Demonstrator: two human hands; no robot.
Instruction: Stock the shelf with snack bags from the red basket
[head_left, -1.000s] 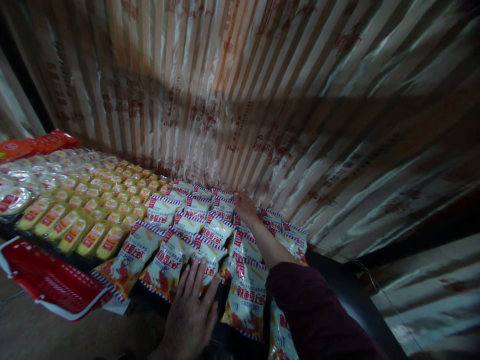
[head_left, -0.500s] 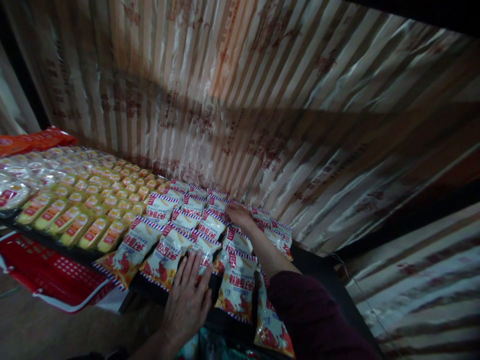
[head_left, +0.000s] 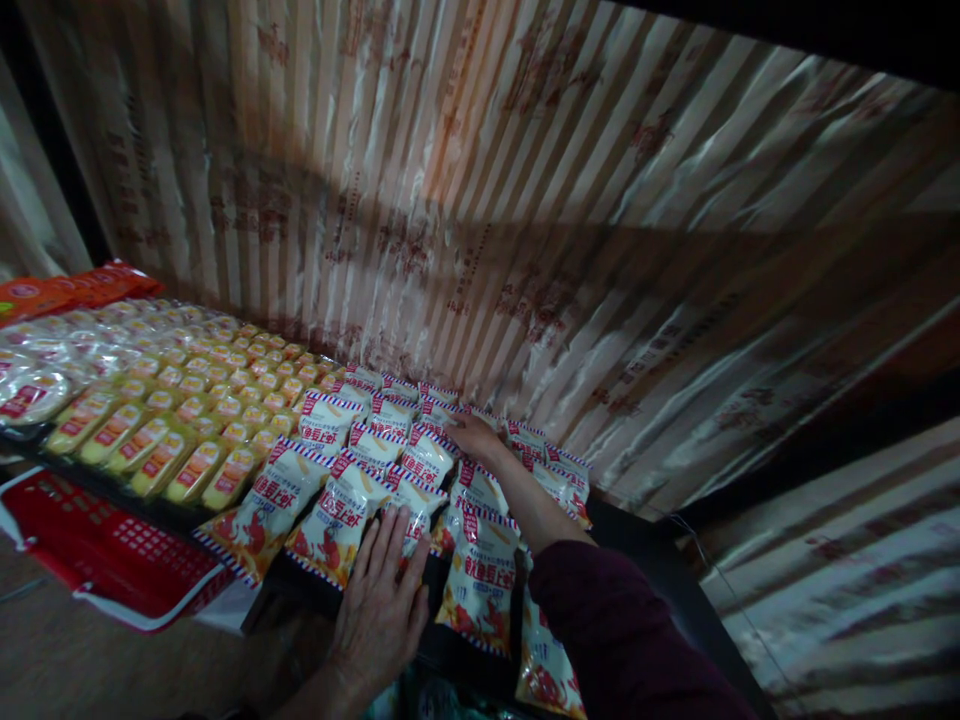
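Several white-and-orange snack bags [head_left: 330,505] with red and blue striped edges lie in rows on a dark shelf. My left hand [head_left: 382,605] lies flat with its fingers stretched over the front row of bags and the shelf's front edge. My right hand [head_left: 471,434], on a dark maroon sleeve, reaches to the back rows and rests palm down on the bags near the wall. I see nothing gripped in either hand.
Rows of small yellow snack packets [head_left: 187,400] fill the shelf to the left, with clear-wrapped and orange packs beyond. A red plastic basket [head_left: 97,550] hangs below the shelf front at left. Striped, shiny patterned paper [head_left: 525,200] covers the wall behind.
My right hand has drawn back a little from the wall across the rear bags. My left hand stays flat on the front row. The view has shifted slightly.
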